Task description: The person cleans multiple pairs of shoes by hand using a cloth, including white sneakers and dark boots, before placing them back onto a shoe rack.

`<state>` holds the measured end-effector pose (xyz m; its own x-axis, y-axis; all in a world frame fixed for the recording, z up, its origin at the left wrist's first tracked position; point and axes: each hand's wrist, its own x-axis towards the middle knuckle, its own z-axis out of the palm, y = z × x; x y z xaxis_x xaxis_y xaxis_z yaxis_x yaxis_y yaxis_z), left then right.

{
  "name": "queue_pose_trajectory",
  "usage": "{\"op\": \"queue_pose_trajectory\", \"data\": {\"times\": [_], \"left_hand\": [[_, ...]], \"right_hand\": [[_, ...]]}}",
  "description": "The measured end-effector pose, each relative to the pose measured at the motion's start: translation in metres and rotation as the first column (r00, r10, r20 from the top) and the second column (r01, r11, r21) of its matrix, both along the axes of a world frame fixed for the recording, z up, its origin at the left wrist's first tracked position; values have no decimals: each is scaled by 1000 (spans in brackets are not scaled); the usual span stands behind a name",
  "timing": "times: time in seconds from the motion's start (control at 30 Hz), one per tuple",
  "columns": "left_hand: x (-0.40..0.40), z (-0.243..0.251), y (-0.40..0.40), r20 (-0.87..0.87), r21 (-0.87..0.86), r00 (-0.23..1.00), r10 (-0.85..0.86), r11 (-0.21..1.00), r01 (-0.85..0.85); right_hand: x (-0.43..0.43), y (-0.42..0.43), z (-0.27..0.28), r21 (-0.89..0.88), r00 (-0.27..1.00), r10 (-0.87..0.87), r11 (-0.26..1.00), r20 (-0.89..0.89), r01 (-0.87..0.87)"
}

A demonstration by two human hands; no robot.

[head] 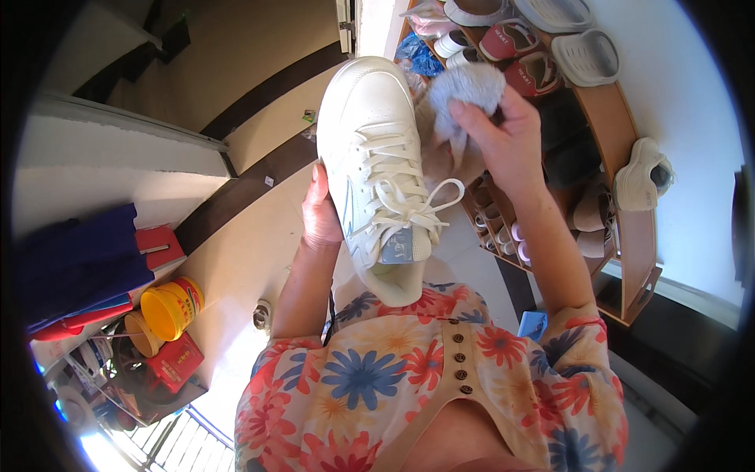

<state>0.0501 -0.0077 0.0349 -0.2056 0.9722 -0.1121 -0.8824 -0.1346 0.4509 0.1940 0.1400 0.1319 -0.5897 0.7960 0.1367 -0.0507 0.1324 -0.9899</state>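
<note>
A white lace-up sneaker is held up before my chest, its toe pointing away from me. My left hand grips it along its left side, the thumb showing and the other fingers hidden beneath. White laces are tied in a bow over the tongue, which bears a blue-grey patch. To the right of the toe, my right hand pinches a bunched grey-blue fluffy cloth. Part of that cloth hangs below the fingers, somewhat blurred. I cannot tell whether it touches the shoe.
A wooden shoe rack with several shoes stands on the right, a white sneaker at its side. On the left are a yellow bucket, a red box and a dark blue cloth. Another shoe lies on the floor.
</note>
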Motion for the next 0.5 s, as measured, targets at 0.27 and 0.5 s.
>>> {"op": "queue_pose_trajectory", "data": {"times": [0.27,0.5], "left_hand": [[3,-3,5,133,24,991,-15,1000,12],[-2,-2,6,449,68,881,-150,989,134]], "right_hand": [[-3,-12,-23,423,979,-38,905,201,-52],[34,-31,-36,-286,997,-27,957,74,47]]}}
